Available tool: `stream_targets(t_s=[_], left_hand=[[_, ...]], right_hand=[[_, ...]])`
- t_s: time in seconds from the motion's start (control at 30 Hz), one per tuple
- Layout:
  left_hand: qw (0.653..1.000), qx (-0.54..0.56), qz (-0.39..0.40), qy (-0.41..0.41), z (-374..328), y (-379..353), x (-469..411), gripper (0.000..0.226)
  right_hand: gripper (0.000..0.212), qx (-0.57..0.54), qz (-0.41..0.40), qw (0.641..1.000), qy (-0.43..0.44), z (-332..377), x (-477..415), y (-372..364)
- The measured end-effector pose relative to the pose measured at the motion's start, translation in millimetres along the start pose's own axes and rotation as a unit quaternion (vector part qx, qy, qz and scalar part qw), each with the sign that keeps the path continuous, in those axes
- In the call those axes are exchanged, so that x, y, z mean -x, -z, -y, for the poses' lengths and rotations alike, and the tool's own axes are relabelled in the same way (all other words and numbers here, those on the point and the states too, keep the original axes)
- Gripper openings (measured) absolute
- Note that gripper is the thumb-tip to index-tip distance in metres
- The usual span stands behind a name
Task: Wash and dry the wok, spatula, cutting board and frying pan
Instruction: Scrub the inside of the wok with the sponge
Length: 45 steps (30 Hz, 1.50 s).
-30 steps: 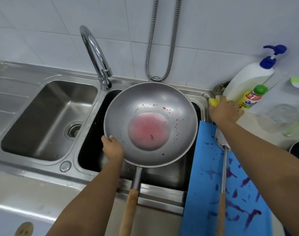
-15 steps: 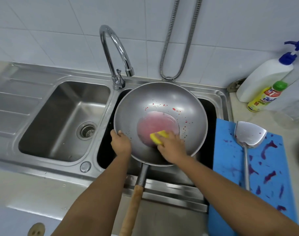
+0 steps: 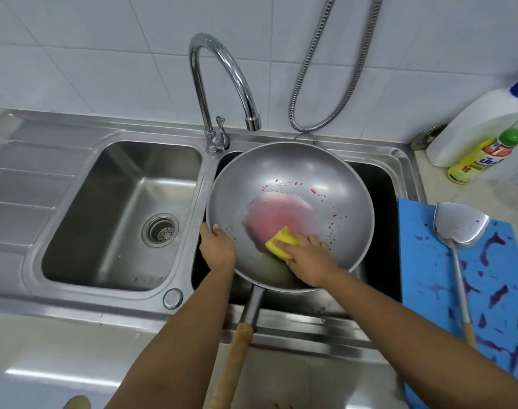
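Now, the wok (image 3: pixel 311 178) was held level, with the sink's dark basin (image 3: pixel 378 184) beneath it and its long handle pointed back toward the person. The wok's left rim was gripped by the left hand (image 3: pixel 218 249). Inside the wok, near its front wall, the yellow sponge (image 3: pixel 281 242) was clutched and pressed down by the right hand (image 3: pixel 308 258). The pink puddle (image 3: pixel 277 215) at the wok's centre was touched at its near edge, so a stroke away from the body looked called for.
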<state>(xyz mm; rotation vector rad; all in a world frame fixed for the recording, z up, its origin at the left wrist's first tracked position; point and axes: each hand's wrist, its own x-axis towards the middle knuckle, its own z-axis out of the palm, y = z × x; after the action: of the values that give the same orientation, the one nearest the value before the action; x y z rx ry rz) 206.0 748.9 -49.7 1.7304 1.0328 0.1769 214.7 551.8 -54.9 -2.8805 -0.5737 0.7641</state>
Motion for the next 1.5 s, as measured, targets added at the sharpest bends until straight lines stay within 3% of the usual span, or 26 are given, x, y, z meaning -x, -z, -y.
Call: stream_targets(t_s=[0.13,0.23,0.4,0.5,0.67,0.8,0.93,1.03,1.23,1.3,1.5], left_hand=[[0.998,0.056,0.016,-0.001,9,-2,-6,0.031],[0.997,0.08,0.017,0.002,16,-4,-12,0.034],[0.996,0.087,0.006,-0.005,20,-5,-15,0.04],[0.997,0.076,-0.008,-0.03,17,-6,-14,0.039],[0.997,0.071,-0.003,-0.008,13,-3,-12,0.042],[0.999,0.045,-0.003,-0.029,6,-2,-8,0.036],[0.998,0.015,-0.011,-0.054,3,-2,-12,0.037],[0.999,0.017,-0.01,-0.049,4,-2,-12,0.036],[0.999,0.04,0.009,-0.025,5,-3,-13,0.037],[0.999,0.039,0.009,-0.021,6,-4,-13,0.037],[0.999,0.018,0.003,-0.038,7,-6,-17,0.039]], right_hand=[[0.058,0.057,-0.044,0.992,-0.106,-24,-7,10],[0.059,0.031,-0.043,0.984,-0.168,-15,-6,9],[0.058,-0.062,0.032,0.996,-0.058,42,5,-7],[0.058,-0.068,0.04,0.996,-0.038,38,-7,-6],[0.058,0.058,-0.027,0.99,-0.125,-21,-23,9],[0.06,-0.001,-0.014,0.982,-0.189,-14,-17,0],[0.057,-0.081,0.023,0.993,-0.088,34,6,-19],[0.054,-0.089,0.032,0.994,-0.052,24,14,-15],[0.058,0.089,-0.03,0.979,-0.18,-42,16,14],[0.058,0.078,-0.031,0.975,-0.205,-32,18,14],[0.053,-0.074,0.036,0.994,-0.068,49,24,-8]])
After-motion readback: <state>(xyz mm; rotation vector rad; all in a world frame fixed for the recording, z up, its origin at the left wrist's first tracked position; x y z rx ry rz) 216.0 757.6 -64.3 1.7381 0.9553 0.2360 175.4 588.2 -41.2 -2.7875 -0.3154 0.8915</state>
